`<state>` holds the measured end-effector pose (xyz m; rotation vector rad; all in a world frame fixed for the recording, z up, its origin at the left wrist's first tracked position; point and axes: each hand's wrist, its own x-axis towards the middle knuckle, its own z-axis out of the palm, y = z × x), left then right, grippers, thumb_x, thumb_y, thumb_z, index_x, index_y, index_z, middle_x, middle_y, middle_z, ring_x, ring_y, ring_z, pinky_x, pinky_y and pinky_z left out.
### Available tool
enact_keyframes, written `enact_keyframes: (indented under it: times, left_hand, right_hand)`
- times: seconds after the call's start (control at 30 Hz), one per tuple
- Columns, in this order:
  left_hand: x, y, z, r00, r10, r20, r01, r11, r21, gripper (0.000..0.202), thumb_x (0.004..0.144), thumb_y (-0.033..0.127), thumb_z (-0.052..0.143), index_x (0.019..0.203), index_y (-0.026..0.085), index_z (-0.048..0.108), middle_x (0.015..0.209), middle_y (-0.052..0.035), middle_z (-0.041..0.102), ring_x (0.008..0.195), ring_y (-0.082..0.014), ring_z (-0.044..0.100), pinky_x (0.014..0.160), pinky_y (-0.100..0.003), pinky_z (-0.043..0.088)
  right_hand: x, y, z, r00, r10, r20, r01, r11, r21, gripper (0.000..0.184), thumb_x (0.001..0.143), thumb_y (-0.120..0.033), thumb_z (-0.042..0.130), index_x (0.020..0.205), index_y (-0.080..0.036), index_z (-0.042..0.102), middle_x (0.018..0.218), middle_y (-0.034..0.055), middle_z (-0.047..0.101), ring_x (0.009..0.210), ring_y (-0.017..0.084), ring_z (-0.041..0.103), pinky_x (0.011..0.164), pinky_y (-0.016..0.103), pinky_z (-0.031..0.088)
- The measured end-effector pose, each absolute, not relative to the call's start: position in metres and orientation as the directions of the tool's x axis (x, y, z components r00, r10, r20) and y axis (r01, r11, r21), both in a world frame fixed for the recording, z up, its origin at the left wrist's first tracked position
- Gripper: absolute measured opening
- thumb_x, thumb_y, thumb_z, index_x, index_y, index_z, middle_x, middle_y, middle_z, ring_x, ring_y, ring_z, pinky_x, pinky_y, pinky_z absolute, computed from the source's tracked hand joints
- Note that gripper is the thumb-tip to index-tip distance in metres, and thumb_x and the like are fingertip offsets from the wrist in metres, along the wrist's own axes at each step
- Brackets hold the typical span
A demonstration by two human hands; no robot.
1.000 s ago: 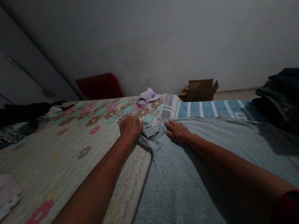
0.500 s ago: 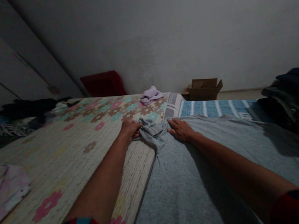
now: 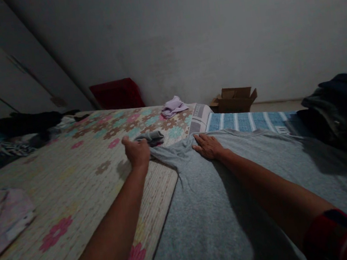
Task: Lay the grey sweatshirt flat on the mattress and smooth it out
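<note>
A gray shirt (image 3: 201, 210) spreads along the right edge of the floral mat (image 3: 83, 194), its sleeve crossing that edge; a pale pink cloth (image 3: 6, 220) lies on the mat's near left part. Farther up, the left hand (image 3: 137, 153) is closed around the sleeve, and the right hand (image 3: 208, 146) rests open, palm down, by the shoulder. Beyond the collar, blue striped bedding (image 3: 241, 122) carries a white patch with partly covered lettering. Printing on the gray band (image 3: 199, 116) at the mat's far right corner is too small to read. A lilac cloth (image 3: 173, 106) sits near the far edge; behind stands an open cardboard box (image 3: 234, 101).
</note>
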<state>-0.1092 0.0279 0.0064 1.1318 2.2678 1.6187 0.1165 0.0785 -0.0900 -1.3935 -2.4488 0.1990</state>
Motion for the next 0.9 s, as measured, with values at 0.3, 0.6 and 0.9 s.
enact_keyframes:
  times: [0.3, 0.6, 0.9]
  left_hand:
    - [-0.020, 0.007, -0.044, 0.345, 0.924, 0.164, 0.939, -0.337, -0.072, 0.034, 0.088, 0.017, 0.039, 0.119, 0.016, 0.050, 0.128, -0.0120, 0.055, 0.123, -0.0251, 0.044, 0.103, -0.047, 0.031]
    - [-0.040, 0.015, -0.055, 0.279, 0.959, 0.050, 0.958, -0.275, -0.086, 0.049, 0.091, 0.035, 0.039, 0.137, 0.021, 0.035, 0.149, -0.0061, 0.031, 0.138, -0.0247, 0.022, 0.107, -0.057, 0.021]
    - [-0.027, 0.019, -0.041, 0.231, 0.961, 0.155, 0.972, -0.221, -0.080, 0.035, 0.089, 0.029, 0.042, 0.120, 0.019, 0.054, 0.133, -0.0103, 0.051, 0.126, -0.0264, 0.041, 0.102, -0.050, 0.032]
  right_hand:
    - [0.118, 0.079, -0.090, -0.469, 0.859, 0.206, 0.822, 0.510, -0.255, 0.055, 0.095, -0.050, 0.026, 0.141, -0.020, 0.030, 0.130, 0.0131, 0.046, 0.117, 0.027, 0.044, 0.093, 0.039, 0.032]
    - [0.115, 0.077, -0.091, -0.445, 0.860, 0.250, 0.822, 0.503, -0.267, 0.053, 0.094, -0.052, 0.029, 0.136, -0.021, 0.035, 0.126, 0.0122, 0.048, 0.112, 0.025, 0.046, 0.089, 0.038, 0.035]
    - [0.117, 0.069, -0.084, -0.423, 0.860, 0.286, 0.820, 0.497, -0.284, 0.035, 0.095, -0.046, 0.033, 0.114, -0.022, 0.051, 0.107, 0.0072, 0.057, 0.101, 0.021, 0.051, 0.083, 0.032, 0.035]
